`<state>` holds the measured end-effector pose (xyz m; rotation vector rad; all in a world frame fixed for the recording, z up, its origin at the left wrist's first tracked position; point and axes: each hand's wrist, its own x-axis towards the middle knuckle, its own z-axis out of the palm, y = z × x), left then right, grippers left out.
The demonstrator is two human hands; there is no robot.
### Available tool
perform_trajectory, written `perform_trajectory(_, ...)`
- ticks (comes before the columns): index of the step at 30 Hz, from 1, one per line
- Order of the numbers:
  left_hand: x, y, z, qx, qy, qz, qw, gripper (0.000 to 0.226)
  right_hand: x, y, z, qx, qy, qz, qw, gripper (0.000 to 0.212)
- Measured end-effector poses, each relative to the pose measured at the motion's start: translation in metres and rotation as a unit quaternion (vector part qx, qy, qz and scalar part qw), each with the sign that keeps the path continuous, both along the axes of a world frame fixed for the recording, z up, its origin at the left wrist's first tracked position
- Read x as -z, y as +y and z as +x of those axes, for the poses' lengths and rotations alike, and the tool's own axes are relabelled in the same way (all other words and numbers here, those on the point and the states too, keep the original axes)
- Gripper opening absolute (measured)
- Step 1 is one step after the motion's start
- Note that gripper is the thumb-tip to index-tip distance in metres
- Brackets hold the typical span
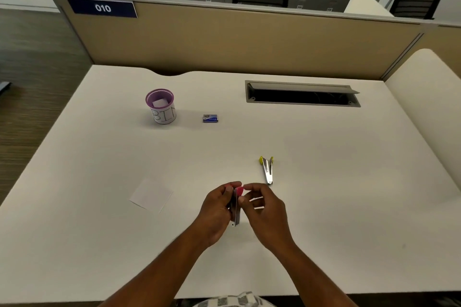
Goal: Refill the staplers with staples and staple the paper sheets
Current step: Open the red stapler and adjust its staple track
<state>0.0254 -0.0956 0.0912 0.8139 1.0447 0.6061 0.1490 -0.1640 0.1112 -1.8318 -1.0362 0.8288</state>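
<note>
My left hand [216,209] grips a small pink stapler [236,204] above the white desk, its metal part pointing towards me. My right hand [264,207] is right beside it; thumb and forefinger pinch at the stapler's pink top end. What lies between those fingers is too small to tell. A yellow stapler [267,169] lies swung open on the desk just beyond my right hand. A blue box of staples [210,118] sits farther back. White paper sheets [151,195] lie to the left of my hands.
A purple mesh cup [161,106] labelled BIN stands at the back left with a white slip inside. An open cable slot [301,94] is set into the desk at the back right. A tan partition [237,40] closes the far edge.
</note>
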Motion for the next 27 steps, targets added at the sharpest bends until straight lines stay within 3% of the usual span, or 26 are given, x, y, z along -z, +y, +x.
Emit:
perform_trajectory(3, -0.005, 0.002, 0.003, 0.009, 0.013, 0.019, 1.000, 0.034, -0.008, 0.007, 0.004, -0.047, -0.055, 0.028, 0.997, 0.026)
perform_trajectory(11, -0.008, 0.005, 0.004, 0.011, 0.015, 0.037, 0.999, 0.040, -0.005, 0.015, 0.005, -0.073, -0.147, 0.028, 0.986, 0.017)
perform_trajectory(24, -0.005, 0.008, 0.021, -0.003, -0.004, 0.008, 1.000, 0.035, -0.016, 0.020, 0.013, -0.097, -0.198, 0.055, 0.974, 0.011)
perform_trajectory(27, 0.000, 0.014, 0.024, -0.060, -0.027, -0.054, 0.996, 0.029, -0.021, 0.017, 0.013, -0.092, -0.188, 0.074, 0.975, 0.008)
